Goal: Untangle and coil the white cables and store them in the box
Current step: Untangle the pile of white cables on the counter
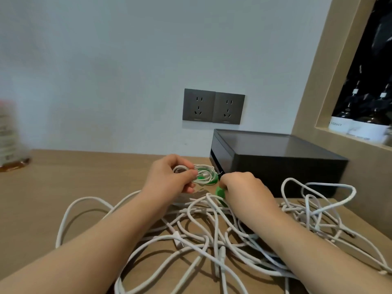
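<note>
Gripping a small white coil (206,177) near the closed box (275,166), the left hand (167,179) clamps its loops; the right hand (241,187) pinches a green tie (219,191). Light and floppy, I'd guess: hold across the loops.

Pale wall (106,60) with 2 dark sockets (213,107) above a wooden tabletop (53,187).

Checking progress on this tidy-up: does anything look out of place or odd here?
Yes: a heap of white cables sprawls knotted across the table, far from coiled. The black box looks shut. Only the small coil in the left hand looks neat.
</note>
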Action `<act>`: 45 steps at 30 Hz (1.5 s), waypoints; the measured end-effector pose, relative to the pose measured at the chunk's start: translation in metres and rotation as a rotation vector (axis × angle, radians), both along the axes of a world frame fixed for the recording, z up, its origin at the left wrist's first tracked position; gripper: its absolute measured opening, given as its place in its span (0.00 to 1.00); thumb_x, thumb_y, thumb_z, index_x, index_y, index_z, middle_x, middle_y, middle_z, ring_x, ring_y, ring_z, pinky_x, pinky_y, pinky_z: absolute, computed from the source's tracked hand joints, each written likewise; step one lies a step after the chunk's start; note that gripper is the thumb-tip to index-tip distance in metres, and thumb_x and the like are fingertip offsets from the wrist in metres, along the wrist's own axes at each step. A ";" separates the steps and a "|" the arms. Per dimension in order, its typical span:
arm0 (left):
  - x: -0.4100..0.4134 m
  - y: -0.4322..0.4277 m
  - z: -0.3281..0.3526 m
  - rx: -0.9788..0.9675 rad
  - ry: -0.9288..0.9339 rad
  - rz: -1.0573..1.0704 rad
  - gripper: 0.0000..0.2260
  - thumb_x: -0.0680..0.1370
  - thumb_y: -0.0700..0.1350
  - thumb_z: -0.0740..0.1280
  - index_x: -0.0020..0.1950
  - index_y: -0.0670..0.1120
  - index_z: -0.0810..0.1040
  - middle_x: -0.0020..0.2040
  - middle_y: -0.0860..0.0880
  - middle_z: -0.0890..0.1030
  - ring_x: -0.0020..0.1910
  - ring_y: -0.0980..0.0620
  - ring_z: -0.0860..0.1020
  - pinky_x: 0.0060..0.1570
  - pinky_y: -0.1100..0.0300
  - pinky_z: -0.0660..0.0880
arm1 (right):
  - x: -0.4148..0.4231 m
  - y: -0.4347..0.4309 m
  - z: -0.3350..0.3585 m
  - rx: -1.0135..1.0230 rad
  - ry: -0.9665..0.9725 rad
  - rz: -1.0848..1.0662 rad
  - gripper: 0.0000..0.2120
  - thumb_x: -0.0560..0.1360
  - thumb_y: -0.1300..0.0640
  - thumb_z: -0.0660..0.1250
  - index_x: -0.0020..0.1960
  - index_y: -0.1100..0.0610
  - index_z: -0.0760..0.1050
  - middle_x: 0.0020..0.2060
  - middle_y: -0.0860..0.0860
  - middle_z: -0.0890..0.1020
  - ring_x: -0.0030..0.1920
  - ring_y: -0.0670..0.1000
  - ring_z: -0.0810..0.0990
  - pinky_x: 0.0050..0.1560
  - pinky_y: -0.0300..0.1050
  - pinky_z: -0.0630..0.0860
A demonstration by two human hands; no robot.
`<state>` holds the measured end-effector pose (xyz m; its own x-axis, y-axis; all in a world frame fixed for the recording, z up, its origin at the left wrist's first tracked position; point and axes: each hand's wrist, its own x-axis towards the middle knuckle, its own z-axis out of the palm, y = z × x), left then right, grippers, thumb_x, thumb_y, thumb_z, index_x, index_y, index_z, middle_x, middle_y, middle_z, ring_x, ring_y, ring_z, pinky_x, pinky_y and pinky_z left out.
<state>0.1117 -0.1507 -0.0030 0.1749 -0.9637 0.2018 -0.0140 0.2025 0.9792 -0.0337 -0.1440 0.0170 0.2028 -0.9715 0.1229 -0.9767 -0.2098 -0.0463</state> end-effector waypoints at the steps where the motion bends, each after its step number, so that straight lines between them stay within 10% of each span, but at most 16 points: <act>1: 0.000 0.001 0.000 0.005 -0.016 0.002 0.06 0.73 0.33 0.70 0.40 0.41 0.75 0.32 0.44 0.77 0.23 0.56 0.76 0.26 0.66 0.76 | -0.001 0.002 0.000 0.006 0.054 0.008 0.05 0.77 0.62 0.61 0.51 0.53 0.71 0.39 0.50 0.73 0.34 0.48 0.70 0.35 0.43 0.68; 12: 0.007 0.005 0.001 0.027 0.085 0.118 0.04 0.74 0.34 0.69 0.43 0.41 0.76 0.31 0.44 0.79 0.25 0.54 0.77 0.27 0.66 0.76 | 0.008 -0.007 0.002 -0.203 -0.080 0.194 0.15 0.76 0.61 0.64 0.61 0.53 0.72 0.53 0.51 0.74 0.49 0.50 0.72 0.45 0.41 0.70; 21: 0.017 -0.002 -0.001 0.004 0.296 0.223 0.06 0.75 0.32 0.68 0.43 0.42 0.75 0.33 0.45 0.77 0.23 0.57 0.76 0.27 0.68 0.76 | 0.035 -0.051 -0.020 -0.011 -0.024 0.144 0.08 0.78 0.61 0.61 0.52 0.60 0.78 0.32 0.51 0.68 0.30 0.50 0.68 0.39 0.44 0.70; 26: 0.016 0.000 0.000 0.004 0.270 0.220 0.06 0.75 0.33 0.68 0.43 0.42 0.75 0.33 0.45 0.78 0.24 0.57 0.76 0.28 0.68 0.76 | 0.030 -0.035 -0.021 -0.209 0.028 0.254 0.08 0.76 0.64 0.62 0.53 0.60 0.77 0.44 0.54 0.76 0.41 0.53 0.71 0.40 0.45 0.69; 33: -0.002 0.019 0.006 -0.174 -0.259 0.241 0.05 0.74 0.38 0.71 0.41 0.46 0.78 0.35 0.47 0.80 0.25 0.56 0.78 0.30 0.65 0.77 | -0.012 0.007 0.001 -0.030 -1.057 0.331 0.06 0.76 0.53 0.65 0.43 0.46 0.79 0.39 0.39 0.79 0.41 0.37 0.76 0.45 0.34 0.71; 45: -0.018 0.040 0.012 -0.235 -0.584 0.068 0.07 0.72 0.43 0.72 0.41 0.55 0.80 0.34 0.53 0.82 0.29 0.58 0.80 0.31 0.68 0.76 | -0.028 0.020 -0.007 0.053 -1.098 0.403 0.09 0.76 0.56 0.66 0.43 0.43 0.79 0.35 0.40 0.80 0.39 0.34 0.77 0.38 0.26 0.71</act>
<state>0.0937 -0.1111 0.0091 0.0310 -0.8728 0.4871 -0.5530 0.3909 0.7358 -0.0618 -0.1245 0.0099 0.3069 -0.8704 0.3850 -0.2699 -0.4675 -0.8418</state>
